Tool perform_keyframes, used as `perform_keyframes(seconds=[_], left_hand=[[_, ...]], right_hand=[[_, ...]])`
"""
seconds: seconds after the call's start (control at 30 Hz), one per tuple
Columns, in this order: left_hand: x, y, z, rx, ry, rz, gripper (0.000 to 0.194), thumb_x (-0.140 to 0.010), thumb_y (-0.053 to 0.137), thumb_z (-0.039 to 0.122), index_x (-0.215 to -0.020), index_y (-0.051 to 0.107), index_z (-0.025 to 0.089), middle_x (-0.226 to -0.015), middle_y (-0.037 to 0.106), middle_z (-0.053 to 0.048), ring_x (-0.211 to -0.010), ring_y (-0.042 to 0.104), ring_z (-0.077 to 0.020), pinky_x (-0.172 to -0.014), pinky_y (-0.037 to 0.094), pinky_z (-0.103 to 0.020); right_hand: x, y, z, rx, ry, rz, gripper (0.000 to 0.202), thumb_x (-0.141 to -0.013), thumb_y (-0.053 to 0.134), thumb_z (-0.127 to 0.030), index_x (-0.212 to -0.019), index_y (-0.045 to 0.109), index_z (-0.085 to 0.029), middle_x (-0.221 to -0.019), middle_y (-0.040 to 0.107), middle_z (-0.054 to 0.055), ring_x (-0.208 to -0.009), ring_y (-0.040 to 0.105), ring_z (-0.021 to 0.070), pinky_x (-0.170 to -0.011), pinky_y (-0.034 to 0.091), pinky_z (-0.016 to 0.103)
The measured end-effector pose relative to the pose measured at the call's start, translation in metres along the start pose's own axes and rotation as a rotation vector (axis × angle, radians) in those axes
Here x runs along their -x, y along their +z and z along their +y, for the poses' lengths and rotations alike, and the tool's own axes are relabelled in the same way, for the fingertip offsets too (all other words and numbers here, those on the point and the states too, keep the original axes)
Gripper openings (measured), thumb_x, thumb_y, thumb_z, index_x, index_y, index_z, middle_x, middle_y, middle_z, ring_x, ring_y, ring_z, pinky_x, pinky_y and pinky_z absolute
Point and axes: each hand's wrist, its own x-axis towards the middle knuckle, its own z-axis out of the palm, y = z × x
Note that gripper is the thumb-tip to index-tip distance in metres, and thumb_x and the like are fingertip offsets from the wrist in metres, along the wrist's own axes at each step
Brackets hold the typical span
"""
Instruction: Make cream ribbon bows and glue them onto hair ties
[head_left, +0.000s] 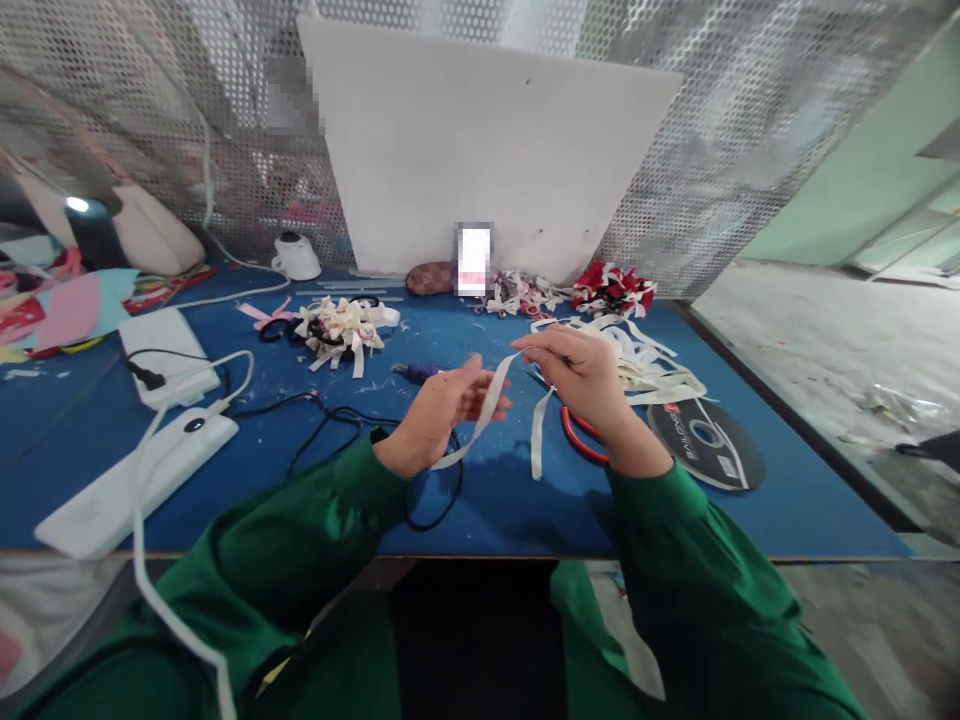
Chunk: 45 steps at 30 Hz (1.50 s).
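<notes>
Green sleeves [720, 570] converge, hands [581, 375] raised.

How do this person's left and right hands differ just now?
The right hand pinches the cream ribbon, while the left hand is open beside it. The right hand is near red handles; the left is near a purple tool. Both come out of green sleeves.

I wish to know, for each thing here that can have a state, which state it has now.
Ribbon: hanging from the right hand, curved.
Right hand: closed in a pinch.
Left hand: open, at the ribbon; touching or not, unclear.
Phone: upright, screen lit.
Red-handled tool: lying down; open or shut, hidden.
Black disc: lying flat.
White board: standing.
</notes>
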Motion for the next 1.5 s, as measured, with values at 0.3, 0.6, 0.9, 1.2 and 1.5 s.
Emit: perform_keyframes(seconds=[0.3,0.6,0.9,1.2,1.5], left_hand=[[0.002,0.003,-0.005,-0.054,-0.057,-0.006,0.022,-0.080,0.078,0.036,-0.086,0.076,0.014,-0.074,0.073,-0.004,-0.060,0.063,-0.0108,-0.063,0.053,-0.024],[-0.002,0.001,-0.021,-0.480,0.261,0.273,0.031,-0.083,0.072,0.028,-0.111,0.073,0.018,-0.108,0.076,-0.009,-0.093,0.069,-0.0196,-0.082,0.053,-0.032],[0.003,0.018,-0.031,-0.391,0.222,-0.020,0.036,-0.084,0.073,0.030,-0.116,0.071,0.013,-0.119,0.075,-0.011,-0.111,0.069,-0.0240,-0.100,0.051,-0.037],[0.007,0.017,-0.025,-0.166,-0.078,-0.052,0.026,-0.087,0.073,0.036,-0.095,0.077,0.012,-0.083,0.079,-0.007,-0.070,0.072,-0.0145,-0.076,0.057,-0.028],[0.004,0.011,-0.028,-0.011,-0.150,-0.104,0.021,-0.087,0.073,0.030,-0.097,0.077,0.012,-0.085,0.078,-0.008,-0.071,0.072,-0.0145,-0.074,0.057,-0.027]], right_hand=[[0.010,0.012,0.036,-0.246,0.342,0.089,0.017,-0.089,0.063,-0.026,-0.097,0.076,-0.020,-0.070,0.065,0.000,-0.048,0.051,0.0090,-0.049,0.041,0.026],[0.004,-0.006,0.035,-1.092,0.565,0.031,0.024,-0.082,0.070,-0.019,-0.105,0.074,-0.025,-0.085,0.069,-0.003,-0.058,0.059,0.0053,-0.046,0.048,0.016],[0.017,0.027,0.011,-1.114,0.502,0.046,0.036,-0.088,0.059,-0.018,-0.122,0.064,-0.028,-0.141,0.062,0.000,-0.132,0.058,0.0208,-0.088,0.063,0.029],[0.012,0.022,0.027,-0.811,0.322,0.189,0.047,-0.086,0.052,-0.016,-0.131,0.059,-0.031,-0.147,0.058,0.001,-0.137,0.054,0.0266,-0.108,0.052,0.048],[0.009,0.026,0.046,-0.529,0.247,0.344,0.035,-0.086,0.060,-0.021,-0.119,0.066,-0.029,-0.123,0.071,0.004,-0.110,0.070,0.0243,-0.095,0.058,0.046]])
